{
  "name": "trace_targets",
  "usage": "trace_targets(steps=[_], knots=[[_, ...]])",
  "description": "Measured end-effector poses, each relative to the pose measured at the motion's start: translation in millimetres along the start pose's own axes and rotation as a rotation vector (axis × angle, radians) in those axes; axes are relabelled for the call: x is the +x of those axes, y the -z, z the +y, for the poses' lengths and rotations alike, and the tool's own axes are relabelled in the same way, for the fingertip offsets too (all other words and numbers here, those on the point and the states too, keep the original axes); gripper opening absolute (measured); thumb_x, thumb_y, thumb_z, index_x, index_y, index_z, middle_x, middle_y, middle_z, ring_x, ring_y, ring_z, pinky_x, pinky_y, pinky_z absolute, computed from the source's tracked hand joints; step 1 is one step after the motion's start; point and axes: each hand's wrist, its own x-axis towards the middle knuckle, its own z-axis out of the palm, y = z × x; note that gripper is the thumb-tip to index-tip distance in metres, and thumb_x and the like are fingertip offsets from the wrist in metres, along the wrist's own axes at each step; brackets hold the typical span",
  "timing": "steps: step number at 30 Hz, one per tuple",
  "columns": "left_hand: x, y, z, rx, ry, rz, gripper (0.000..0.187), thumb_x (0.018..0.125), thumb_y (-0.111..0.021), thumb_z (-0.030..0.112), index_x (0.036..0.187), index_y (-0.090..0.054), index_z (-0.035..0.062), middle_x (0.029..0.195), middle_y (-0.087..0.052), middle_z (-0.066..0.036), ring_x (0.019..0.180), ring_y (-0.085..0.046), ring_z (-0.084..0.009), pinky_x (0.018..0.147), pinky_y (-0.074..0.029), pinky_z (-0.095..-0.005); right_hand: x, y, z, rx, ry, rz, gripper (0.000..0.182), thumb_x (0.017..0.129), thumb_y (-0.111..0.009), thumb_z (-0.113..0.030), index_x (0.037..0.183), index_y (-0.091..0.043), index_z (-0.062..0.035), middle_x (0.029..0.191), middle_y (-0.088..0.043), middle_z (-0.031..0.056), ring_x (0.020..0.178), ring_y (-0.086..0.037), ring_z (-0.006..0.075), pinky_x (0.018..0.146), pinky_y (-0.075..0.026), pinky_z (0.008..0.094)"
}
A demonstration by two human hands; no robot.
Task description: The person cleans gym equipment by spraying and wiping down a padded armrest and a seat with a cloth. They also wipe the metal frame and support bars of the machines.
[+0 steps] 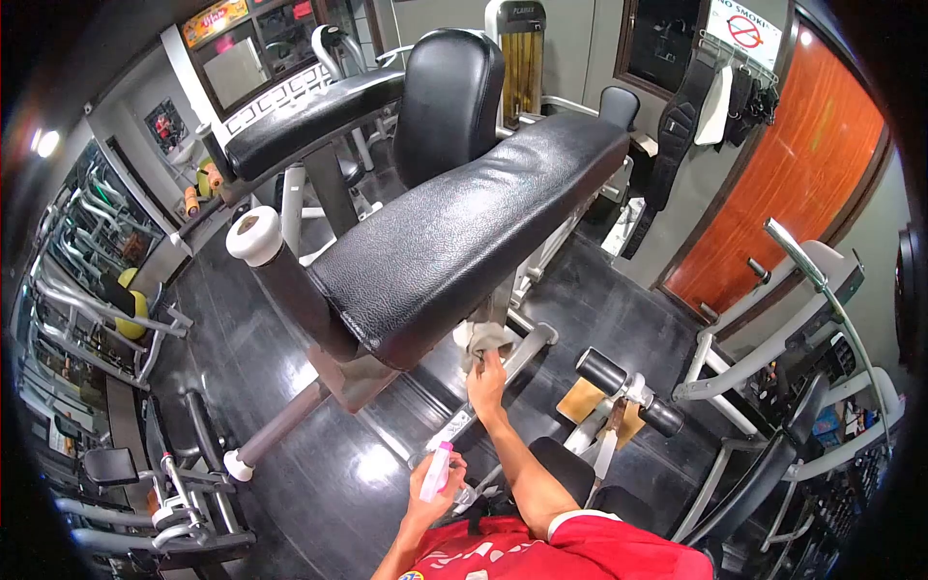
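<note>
My right hand (487,385) is closed on a greyish-white cloth (483,340), reaching out below the padded bench. The cloth is against the machine's light metal frame under the pad. Closer to my body, my left hand (433,489) is wrapped round a spray bottle (438,468) with a pink and white head; most of its lower part is hidden by my fingers. Above both hands lies a long black padded bench (474,232) of an exercise machine, with an upright black backrest (449,101) behind it. A dark roller with a white end cap (254,235) sticks out at its near left.
At the right, a black foam roller (628,391) sits on a metal bar near the floor. Another machine with a curved metal handle (822,280) stands by the orange wooden door (783,184). More gym equipment (174,503) lines the left side. The floor (319,483) is dark and shiny.
</note>
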Motion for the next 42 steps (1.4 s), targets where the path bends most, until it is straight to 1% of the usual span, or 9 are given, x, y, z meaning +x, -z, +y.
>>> trace_targets(steps=[10, 14, 20, 22, 23, 30, 35, 37, 42], knots=[[-5, -8, -3, -0.087, -0.16, 0.129, 0.019, 0.082, -0.057, -0.006, 0.101, -0.052, -0.0036, 0.088, -0.06, -0.011, 0.062, -0.059, -0.0125, 0.056, -0.048, -0.0246, 71, 15, -80, -0.114, 0.326, 0.208, 0.041, 0.066, -0.055, 0.008, 0.105, -0.055, -0.0009, 0.106, -0.054, 0.0201, 0.101, -0.05, 0.0399, 0.086, -0.042, 0.0449], [-9, -7, -2, -0.041, -0.138, 0.124, 0.02, 0.082, -0.057, -0.006, 0.101, -0.051, -0.0036, 0.087, -0.059, -0.011, 0.061, -0.059, -0.0123, 0.056, -0.048, -0.0248, 30, 2, -31, -0.052, 0.155, 0.125, 0.032, 0.069, -0.055, 0.007, 0.1, -0.053, 0.002, 0.101, -0.055, 0.0219, 0.094, -0.052, 0.0419, 0.077, -0.045, 0.0434], [-15, -5, -8, -0.06, -0.177, 0.2, 0.019, 0.083, -0.057, -0.005, 0.101, -0.05, -0.0031, 0.086, -0.059, -0.011, 0.06, -0.059, -0.0134, 0.055, -0.048, -0.0258, -35, -33, 36, 0.003, -0.51, -0.09, 0.029, 0.086, -0.053, -0.009, 0.114, -0.053, 0.0004, 0.111, -0.057, 0.02, 0.103, -0.056, 0.0328, 0.085, -0.044, 0.0361], [-16, -4, -6, -0.047, -0.179, 0.211, 0.019, 0.083, -0.057, -0.004, 0.101, -0.05, -0.0031, 0.086, -0.059, -0.011, 0.059, -0.06, -0.0136, 0.055, -0.048, -0.026, -26, -34, 27, 0.405, -0.542, -0.138, 0.04, 0.09, -0.052, -0.023, 0.122, -0.049, 0.0018, 0.12, -0.055, 0.0202, 0.114, -0.051, 0.0307, 0.094, -0.039, 0.0354], [-16, -5, -5, -0.037, -0.179, 0.22, 0.019, 0.084, -0.057, -0.003, 0.101, -0.05, -0.003, 0.086, -0.059, -0.011, 0.059, -0.06, -0.0138, 0.055, -0.048, -0.0262, -20, -32, 25, 0.629, -0.549, -0.175, 0.038, 0.092, -0.051, -0.017, 0.126, -0.048, -0.001, 0.117, -0.057, 0.0057, 0.106, -0.051, 0.0151, 0.094, -0.036, 0.0282], [-17, -3, -7, -0.011, -0.172, 0.229, 0.016, 0.085, -0.057, 0.0, 0.099, -0.051, -0.0034, 0.08, -0.059, -0.01, 0.058, -0.06, -0.0131, 0.055, -0.047, -0.0256, 85, 8, -102, 1.746, -0.755, -0.318, 0.031, 0.095, -0.039, -0.027, 0.112, -0.057, -0.0083, 0.109, -0.062, 0.0042, 0.104, -0.056, 0.0214, 0.092, -0.04, 0.0363], [-13, -5, -3, -0.039, -0.181, 0.242, 0.012, 0.085, -0.057, 0.0, 0.096, -0.052, -0.0028, 0.072, -0.058, -0.008, 0.058, -0.059, -0.0127, 0.055, -0.047, -0.0256, 71, 9, -99, 1.81, -0.931, -0.228, 0.028, 0.091, -0.042, -0.026, 0.106, -0.059, -0.0111, 0.106, -0.063, 0.0038, 0.1, -0.057, 0.0214, 0.087, -0.043, 0.04], [-14, -3, -4, -0.018, -0.172, 0.232, 0.013, 0.085, -0.056, 0.0, 0.097, -0.052, -0.0031, 0.074, -0.058, -0.008, 0.058, -0.059, -0.0128, 0.055, -0.047, -0.0258, 59, 7, -79, 1.843, -1.245, 0.056, 0.028, 0.092, -0.041, -0.029, 0.111, -0.056, -0.0144, 0.109, -0.06, 0.005, 0.099, -0.058, 0.0234, 0.085, -0.047, 0.0347], [-11, -1, -7, -0.04, -0.173, 0.211, 0.017, 0.085, -0.056, -0.001, 0.1, -0.049, -0.0038, 0.083, -0.059, -0.01, 0.059, -0.059, -0.0134, 0.056, -0.048, -0.0262, 16, -31, -5, 2.168, -0.676, -0.401, 0.023, 0.09, -0.044, -0.026, 0.102, -0.058, -0.0122, 0.096, -0.061, 0.0067, 0.077, -0.06, 0.023, 0.064, -0.05, 0.0329]])
